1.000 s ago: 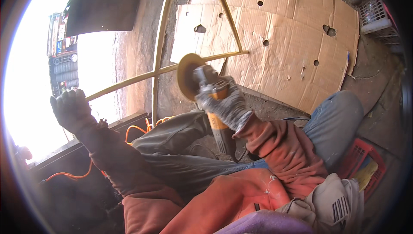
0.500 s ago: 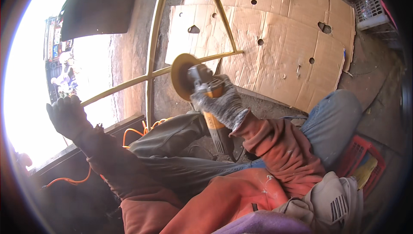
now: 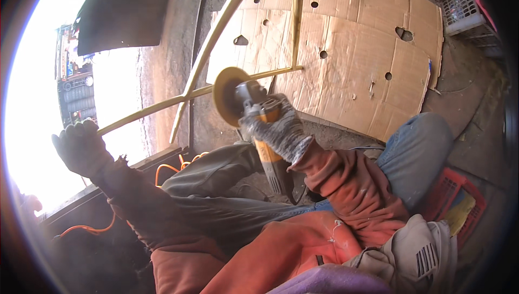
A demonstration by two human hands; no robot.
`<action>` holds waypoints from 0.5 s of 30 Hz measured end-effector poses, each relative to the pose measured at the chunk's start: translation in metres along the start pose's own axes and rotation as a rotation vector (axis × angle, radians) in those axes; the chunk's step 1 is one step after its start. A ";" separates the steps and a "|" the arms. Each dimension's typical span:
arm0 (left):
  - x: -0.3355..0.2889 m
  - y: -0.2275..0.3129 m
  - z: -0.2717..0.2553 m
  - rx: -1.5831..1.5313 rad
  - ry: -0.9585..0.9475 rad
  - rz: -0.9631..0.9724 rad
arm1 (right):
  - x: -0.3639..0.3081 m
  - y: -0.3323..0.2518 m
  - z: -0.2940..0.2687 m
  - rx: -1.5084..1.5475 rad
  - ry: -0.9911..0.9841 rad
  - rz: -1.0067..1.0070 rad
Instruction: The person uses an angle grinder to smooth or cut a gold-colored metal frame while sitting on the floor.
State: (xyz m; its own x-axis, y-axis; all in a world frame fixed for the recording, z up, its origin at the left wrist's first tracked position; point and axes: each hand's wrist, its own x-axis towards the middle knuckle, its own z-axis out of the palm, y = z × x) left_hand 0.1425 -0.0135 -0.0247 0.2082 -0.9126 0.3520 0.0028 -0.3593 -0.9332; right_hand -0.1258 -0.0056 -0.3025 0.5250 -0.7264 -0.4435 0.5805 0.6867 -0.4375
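Note:
My right hand (image 3: 278, 129), in a speckled grey knit glove, grips an orange and black angle grinder (image 3: 268, 159). Its round, brownish disc (image 3: 226, 96) overlaps a crossbar of the yellowish metal frame (image 3: 148, 111); whether the two touch I cannot tell. At the far left, my left hand (image 3: 84, 145), in a dark glove, has its fingers wrapped round the crossbar's end. A longer curved bar (image 3: 208, 50) crosses it left of the disc, and another bar (image 3: 297, 21) meets its right end.
Flattened cardboard (image 3: 346, 40) with holes lies beyond the grinder. An orange cord (image 3: 159, 172) runs near my left leg. A red plastic crate (image 3: 459, 207) stands at my right, a pale crate (image 3: 462, 10) at the far right. A dark panel (image 3: 121, 10) hangs beside the bright opening.
The metal frame has turned: its long bar now slants, the top shifted right and the bottom left. My left hand moved slightly left with it. The grinder has barely moved.

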 end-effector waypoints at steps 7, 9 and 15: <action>0.003 -0.002 0.002 0.007 0.058 0.071 | 0.017 0.007 -0.056 -0.066 0.188 0.042; 0.003 -0.003 -0.002 -0.003 0.076 0.121 | 0.024 0.011 -0.064 -0.114 0.250 0.069; 0.000 -0.004 0.004 0.040 0.021 0.241 | 0.011 0.022 0.008 -0.107 -0.097 -0.121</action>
State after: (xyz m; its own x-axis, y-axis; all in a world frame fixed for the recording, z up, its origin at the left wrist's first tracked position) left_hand 0.1466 -0.0116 -0.0215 0.1872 -0.9750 0.1197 -0.0058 -0.1229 -0.9924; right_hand -0.1025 0.0012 -0.3110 0.5157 -0.7999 -0.3071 0.5768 0.5891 -0.5659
